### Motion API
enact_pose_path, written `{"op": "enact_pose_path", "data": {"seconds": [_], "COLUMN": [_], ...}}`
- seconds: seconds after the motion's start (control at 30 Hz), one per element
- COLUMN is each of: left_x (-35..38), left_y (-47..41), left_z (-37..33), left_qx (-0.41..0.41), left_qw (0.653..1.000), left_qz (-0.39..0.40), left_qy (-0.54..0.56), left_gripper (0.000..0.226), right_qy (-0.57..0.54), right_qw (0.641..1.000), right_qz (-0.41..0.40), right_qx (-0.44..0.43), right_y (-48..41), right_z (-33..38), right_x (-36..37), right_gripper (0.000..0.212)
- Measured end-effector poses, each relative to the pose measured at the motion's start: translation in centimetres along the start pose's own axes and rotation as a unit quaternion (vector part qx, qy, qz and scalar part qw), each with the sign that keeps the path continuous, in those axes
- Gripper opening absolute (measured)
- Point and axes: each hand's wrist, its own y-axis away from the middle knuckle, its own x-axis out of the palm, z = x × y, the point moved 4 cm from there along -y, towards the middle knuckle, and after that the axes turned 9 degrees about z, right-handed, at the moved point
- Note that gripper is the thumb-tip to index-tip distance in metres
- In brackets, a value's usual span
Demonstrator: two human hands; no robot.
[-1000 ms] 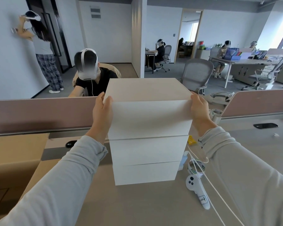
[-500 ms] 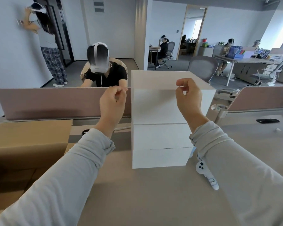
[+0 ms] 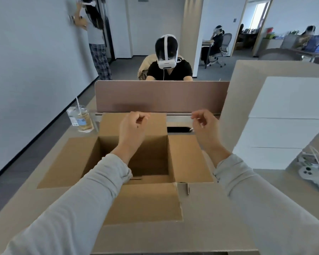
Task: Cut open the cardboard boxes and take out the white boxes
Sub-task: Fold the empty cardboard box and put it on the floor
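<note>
An open cardboard box (image 3: pixel 77 159) stands on the desk in front of me with all its flaps folded outward. Its inside looks bare. My left hand (image 3: pixel 133 129) hovers over the box's far side, fingers loosely curled and holding nothing. Level with it, my right hand (image 3: pixel 205 127) hangs above the right flap, also loosely curled and holding nothing. A stack of three white boxes (image 3: pixel 284 129) stands on the desk to the right, apart from both hands.
A plastic cup with a straw (image 3: pixel 83 119) stands at the desk's far left corner. A white controller with cables (image 3: pixel 309 172) lies by the stack's base. A desk divider (image 3: pixel 160 96) runs behind the box, with a seated person (image 3: pixel 168 67) beyond it.
Both hands let go of the top white box and came away from the stack. My view swung left, so the open cardboard box is now central and the stack sits at the right.
</note>
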Motion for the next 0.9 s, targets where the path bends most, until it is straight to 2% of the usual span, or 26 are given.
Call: {"op": "enact_pose_path", "data": {"seconds": [0.1, 0.3, 0.53, 0.63, 0.8, 0.9], "left_x": [-3.4, -6.4, -6.7, -6.8, -7.0, -7.1], "left_y": [2.0, 5.9, 10.5, 12.7, 15.4, 16.6], "left_z": [4.5, 9.5, 13.2, 14.7, 16.4, 16.5], "left_qx": [-0.053, -0.114, -0.166, -0.192, -0.289, -0.354], "left_qw": [0.998, 0.993, 0.985, 0.979, 0.94, 0.922], "left_qz": [0.015, 0.029, 0.047, 0.056, 0.078, 0.067], "left_qy": [-0.012, -0.023, 0.004, -0.042, -0.164, -0.144], "left_gripper": [0.021, 0.017, 0.022, 0.024, 0.028, 0.04], "right_qy": [0.015, 0.044, 0.046, 0.075, 0.214, 0.238], "right_qw": [0.998, 0.991, 0.98, 0.971, 0.945, 0.93], "right_qz": [0.022, 0.076, 0.115, 0.136, 0.134, 0.119], "right_qx": [0.051, 0.104, 0.154, 0.181, 0.207, 0.253], "right_y": [2.5, 6.2, 10.3, 11.9, 14.1, 15.2], "right_z": [0.6, 1.0, -1.4, -2.6, -3.9, -4.7], "right_x": [4.5, 9.2, 10.8, 11.0, 10.3, 9.5], "right_gripper": [0.014, 0.012, 0.036, 0.039, 0.041, 0.045]}}
